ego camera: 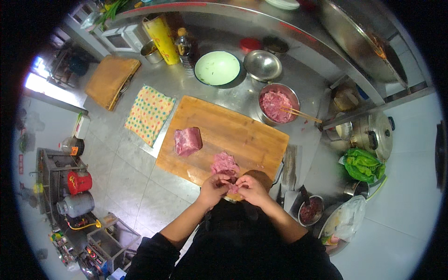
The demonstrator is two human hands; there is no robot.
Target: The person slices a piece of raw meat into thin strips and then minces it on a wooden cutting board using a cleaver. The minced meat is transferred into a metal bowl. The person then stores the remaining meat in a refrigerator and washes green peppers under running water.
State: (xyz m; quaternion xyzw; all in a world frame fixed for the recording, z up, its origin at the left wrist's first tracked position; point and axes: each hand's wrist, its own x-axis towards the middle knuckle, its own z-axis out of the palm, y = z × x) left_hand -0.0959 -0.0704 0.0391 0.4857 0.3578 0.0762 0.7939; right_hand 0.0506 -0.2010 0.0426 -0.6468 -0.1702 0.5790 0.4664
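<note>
Both of my hands meet at the near edge of a wooden cutting board (241, 129). My left hand (213, 190) and my right hand (252, 189) pinch a small piece of raw pink meat (233, 188) between their fingertips. Just beyond them lies a loose heap of sliced raw meat (224, 163). Farther left on the board sits a thick block of raw meat (188, 141). A steel bowl (260, 115) at the board's far right corner holds cut meat (274, 103), with wooden chopsticks (301, 114) resting in it.
A dotted cloth (149, 113) lies left of the board, near a second wooden board (112, 80). Behind stand a pale enamel bowl (217, 68), an upturned-looking steel bowl (262, 65) and a dark sauce bottle (184, 49). On the right are a cleaver (289, 168) and a bowl of dark red contents (310, 211).
</note>
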